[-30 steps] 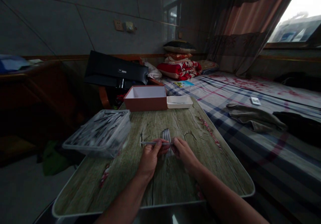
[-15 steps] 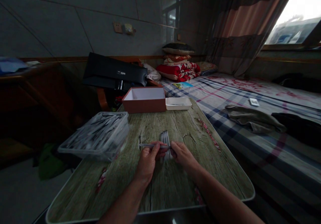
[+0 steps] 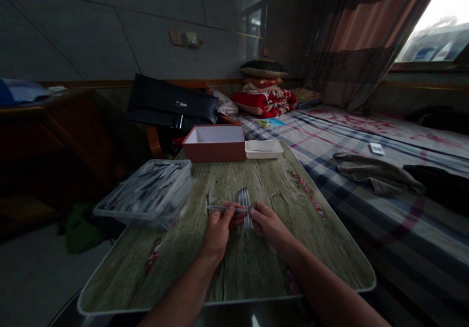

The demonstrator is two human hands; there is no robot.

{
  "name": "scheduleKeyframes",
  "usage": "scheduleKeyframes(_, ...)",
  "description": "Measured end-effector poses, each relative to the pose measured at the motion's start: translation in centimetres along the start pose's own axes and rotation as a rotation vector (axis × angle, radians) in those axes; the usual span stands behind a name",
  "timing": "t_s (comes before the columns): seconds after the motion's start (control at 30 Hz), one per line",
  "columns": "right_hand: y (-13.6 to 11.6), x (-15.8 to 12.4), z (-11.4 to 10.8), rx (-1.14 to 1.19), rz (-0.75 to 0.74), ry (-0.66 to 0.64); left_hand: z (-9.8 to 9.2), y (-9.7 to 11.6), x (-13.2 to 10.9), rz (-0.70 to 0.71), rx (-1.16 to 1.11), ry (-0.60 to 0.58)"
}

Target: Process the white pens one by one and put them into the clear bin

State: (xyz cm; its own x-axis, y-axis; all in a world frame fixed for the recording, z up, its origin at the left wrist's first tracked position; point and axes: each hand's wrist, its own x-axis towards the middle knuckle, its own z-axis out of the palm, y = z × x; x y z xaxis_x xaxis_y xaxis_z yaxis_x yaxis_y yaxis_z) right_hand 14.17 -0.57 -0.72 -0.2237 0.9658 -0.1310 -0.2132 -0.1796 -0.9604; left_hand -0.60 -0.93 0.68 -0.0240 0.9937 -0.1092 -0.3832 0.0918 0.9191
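My left hand holds a slim grey pen-like stick level between thumb and fingers, its free end pointing left. At the stick's right end, my right hand is closed in a pinch on the tip. Beneath and just beyond the hands, several similar pen-like sticks lie side by side on the wood-patterned table, partly hidden by the fingers. To the left, a clear plastic box is heaped with many such slim pieces, too blurred to tell apart.
A reddish-brown open box and a small white tray with something thin inside stand at the table's far edge. Behind them leans a black monitor. A bed with a checked sheet runs along the right, with a grey cloth on it.
The whole view has shifted slightly to the right and up. Both hands keep nearly the same hold on the stick.
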Motion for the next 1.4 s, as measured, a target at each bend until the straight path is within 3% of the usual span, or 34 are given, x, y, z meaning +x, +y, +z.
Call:
scheduleKeyframes(0.13,0.0,-0.2,0.0,0.086,0.010,-0.007,-0.1,-0.1,0.1,-0.002,-0.001,-0.001)
scheduleKeyframes(0.33,-0.2,0.0,0.2,0.013,0.076,0.011,-0.1,-0.2,0.0,0.025,0.035,-0.006)
scheduleKeyframes(0.57,-0.6,-0.3,0.4,0.208,-0.015,-0.019,-0.3,0.1,0.4,0.041,-0.070,0.134)
scheduleKeyframes(0.73,-1.0,-0.3,-0.1,0.431,0.118,-0.115,-0.6,0.1,0.5,0.080,-0.044,0.176)
scheduleKeyframes(0.9,-1.0,-0.6,0.2,0.325,0.184,-0.135,-0.2,0.2,-0.1,0.146,0.046,0.120)
scheduleKeyframes(1.0,-0.8,-0.6,0.3,0.260,0.215,-0.197,-0.1,0.2,-0.2,0.185,0.056,0.086)
scheduleKeyframes(1.13,-0.9,-0.9,-0.1,0.226,0.284,-0.306,-0.6,0.3,0.5,0.143,-0.044,0.195)
scheduleKeyframes(1.4,-1.2,-1.8,-2.0,0.128,0.394,-0.704,-1.9,0.3,2.0,0.002,-0.331,0.314)
